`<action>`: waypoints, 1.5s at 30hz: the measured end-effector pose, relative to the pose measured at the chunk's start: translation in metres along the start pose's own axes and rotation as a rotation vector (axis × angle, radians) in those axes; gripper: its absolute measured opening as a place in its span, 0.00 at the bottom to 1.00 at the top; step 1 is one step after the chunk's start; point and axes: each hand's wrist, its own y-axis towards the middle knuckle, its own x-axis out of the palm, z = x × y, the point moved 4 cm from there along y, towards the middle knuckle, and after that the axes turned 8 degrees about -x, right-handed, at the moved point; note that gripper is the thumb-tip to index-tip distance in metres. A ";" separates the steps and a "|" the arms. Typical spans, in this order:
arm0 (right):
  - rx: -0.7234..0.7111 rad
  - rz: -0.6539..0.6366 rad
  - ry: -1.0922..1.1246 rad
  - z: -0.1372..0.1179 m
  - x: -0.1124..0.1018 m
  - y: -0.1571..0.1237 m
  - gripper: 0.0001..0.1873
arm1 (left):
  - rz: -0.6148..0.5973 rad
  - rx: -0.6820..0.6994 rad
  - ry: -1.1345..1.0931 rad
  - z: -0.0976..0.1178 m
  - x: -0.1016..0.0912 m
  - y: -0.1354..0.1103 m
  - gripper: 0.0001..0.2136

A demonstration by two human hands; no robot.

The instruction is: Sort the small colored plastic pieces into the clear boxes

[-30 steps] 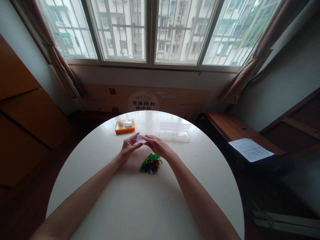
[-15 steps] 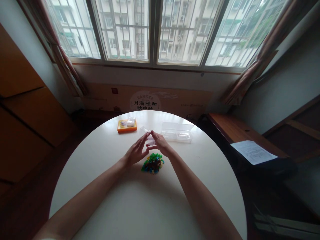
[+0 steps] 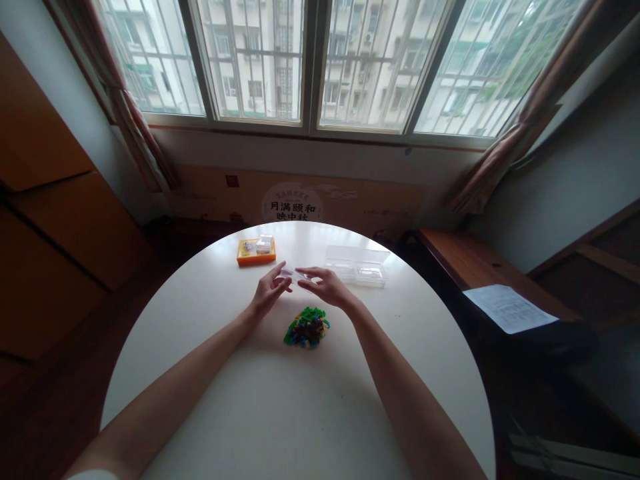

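Note:
Between my two hands is a small clear plastic piece, see-through, its exact kind hard to make out. My left hand grips its left side between thumb and fingers. From the right, my right hand pinches it, fingers pointing left. Just nearer to me lies a heap of small building bricks in green, blue, brown and yellow, touched by neither hand.
An orange tray with small clear boxes in it stands at the back left of the round white table. Behind my right hand, a clear plastic case lies with its lid open. Papers rest off the table at right.
My fingertips have moved apart from their peaked, touching pose, and both hands are lower around the clear plastic piece. The brick heap has stayed put; the view has shifted slightly.

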 end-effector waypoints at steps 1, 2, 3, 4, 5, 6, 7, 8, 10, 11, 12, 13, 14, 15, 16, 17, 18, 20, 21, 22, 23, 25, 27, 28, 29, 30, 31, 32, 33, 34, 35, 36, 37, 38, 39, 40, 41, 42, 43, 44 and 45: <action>-0.026 -0.004 -0.053 -0.001 0.001 -0.001 0.22 | -0.011 -0.042 -0.026 0.000 0.001 0.000 0.33; -0.058 -0.007 -0.100 -0.004 0.002 -0.001 0.21 | -0.017 -0.077 -0.048 0.000 0.001 0.000 0.33; -0.091 -0.009 -0.143 -0.006 0.004 -0.001 0.20 | -0.019 -0.103 -0.068 0.000 0.002 -0.001 0.33; -0.119 -0.011 -0.186 -0.008 0.005 -0.001 0.20 | -0.019 -0.119 -0.087 0.000 0.003 -0.001 0.32; -0.140 -0.018 -0.227 -0.011 0.006 -0.001 0.20 | -0.019 -0.128 -0.106 0.001 0.003 -0.001 0.31; -0.154 -0.028 -0.263 -0.013 0.008 -0.001 0.19 | -0.024 -0.132 -0.121 0.001 0.004 -0.001 0.29; -0.163 -0.040 -0.292 -0.014 0.009 -0.001 0.19 | -0.031 -0.136 -0.134 0.001 0.004 -0.001 0.27; -0.168 -0.051 -0.314 -0.016 0.010 -0.001 0.19 | -0.039 -0.141 -0.141 0.000 0.005 0.000 0.25; -0.163 -0.060 -0.348 -0.016 0.011 -0.001 0.19 | -0.044 -0.153 -0.146 -0.001 0.004 0.000 0.23; -0.156 -0.055 -0.363 -0.016 0.011 -0.001 0.19 | -0.039 -0.154 -0.150 -0.002 0.004 0.000 0.23; -0.148 -0.046 -0.379 -0.016 0.010 -0.001 0.18 | -0.031 -0.154 -0.156 -0.003 0.003 0.000 0.24; -0.141 -0.038 -0.396 -0.016 0.010 -0.001 0.18 | -0.024 -0.149 -0.163 -0.004 0.001 0.000 0.24; -0.134 -0.033 -0.412 -0.016 0.010 -0.001 0.18 | -0.016 -0.142 -0.170 -0.005 0.000 0.000 0.25; -0.128 -0.033 -0.427 -0.016 0.010 0.000 0.18 | -0.007 -0.132 -0.177 -0.005 -0.001 0.001 0.26; -0.123 -0.037 -0.441 -0.016 0.010 0.000 0.18 | 0.000 -0.125 -0.184 -0.006 -0.002 0.001 0.28; -0.119 -0.045 -0.454 -0.017 0.011 0.000 0.18 | 0.003 -0.119 -0.190 -0.006 -0.003 0.001 0.29; -0.117 -0.052 -0.465 -0.017 0.011 0.001 0.18 | 0.002 -0.115 -0.197 -0.007 -0.004 0.001 0.30; -0.117 -0.060 -0.484 -0.018 0.011 0.001 0.18 | -0.014 -0.111 -0.212 -0.007 -0.003 0.002 0.30; -0.119 -0.061 -0.492 -0.019 0.011 0.001 0.18 | -0.025 -0.112 -0.215 -0.007 -0.003 0.002 0.31; -0.120 -0.061 -0.499 -0.019 0.011 0.002 0.18 | -0.033 -0.113 -0.218 -0.007 -0.003 0.002 0.31; -0.120 -0.061 -0.505 -0.019 0.011 0.002 0.18 | -0.040 -0.113 -0.222 -0.007 -0.003 0.002 0.30; -0.117 -0.062 -0.519 -0.019 0.012 0.002 0.17 | -0.043 -0.111 -0.235 -0.007 -0.002 0.002 0.30; -0.108 -0.066 -0.536 -0.019 0.012 0.002 0.17 | -0.042 -0.113 -0.251 -0.007 -0.002 0.002 0.31; -0.100 -0.070 -0.545 -0.019 0.013 0.002 0.17 | -0.043 -0.115 -0.259 -0.007 -0.002 0.002 0.31; -0.092 -0.074 -0.556 -0.020 0.013 0.002 0.17 | -0.044 -0.118 -0.266 -0.007 -0.002 0.002 0.31; -0.083 -0.077 -0.569 -0.021 0.013 0.003 0.17 | -0.045 -0.123 -0.272 -0.007 -0.002 0.003 0.31; -0.072 -0.080 -0.583 -0.022 0.013 0.003 0.16 | -0.046 -0.127 -0.279 -0.007 -0.002 0.003 0.31; -0.059 -0.083 -0.599 -0.024 0.014 0.003 0.16 | -0.044 -0.130 -0.286 -0.007 -0.002 0.003 0.31; -0.046 -0.087 -0.614 -0.025 0.014 0.004 0.17 | -0.041 -0.134 -0.294 -0.007 -0.002 0.003 0.31; -0.032 -0.092 -0.630 -0.026 0.015 0.004 0.17 | -0.036 -0.136 -0.303 -0.006 -0.002 0.004 0.31; -0.020 -0.098 -0.644 -0.027 0.015 0.004 0.17 | -0.030 -0.138 -0.313 -0.006 -0.002 0.004 0.31; -0.010 -0.103 -0.657 -0.028 0.016 0.004 0.16 | -0.025 -0.140 -0.324 -0.005 -0.002 0.004 0.31; -0.004 -0.107 -0.668 -0.028 0.017 0.005 0.16 | -0.021 -0.143 -0.334 -0.005 -0.002 0.004 0.31; -0.002 -0.109 -0.677 -0.029 0.018 0.005 0.16 | -0.020 -0.146 -0.344 -0.004 -0.002 0.003 0.32; -0.003 -0.111 -0.684 -0.029 0.019 0.005 0.16 | -0.022 -0.151 -0.354 -0.003 -0.002 0.003 0.32; -0.005 -0.110 -0.689 -0.030 0.019 0.005 0.16 | -0.026 -0.155 -0.363 -0.002 -0.002 0.003 0.32; -0.008 -0.107 -0.690 -0.030 0.019 0.005 0.16 | -0.032 -0.157 -0.372 -0.002 -0.002 0.002 0.32; -0.013 -0.102 -0.687 -0.030 0.018 0.004 0.16 | -0.039 -0.157 -0.379 -0.001 -0.002 0.001 0.31; -0.018 -0.093 -0.678 -0.030 0.017 0.004 0.16 | -0.051 -0.155 -0.382 -0.001 -0.001 0.001 0.30; -0.025 -0.084 -0.663 -0.030 0.015 0.004 0.16 | -0.065 -0.151 -0.382 0.000 -0.001 0.001 0.29; -0.037 -0.076 -0.642 -0.030 0.013 0.004 0.17 | -0.077 -0.144 -0.378 0.000 -0.001 0.000 0.27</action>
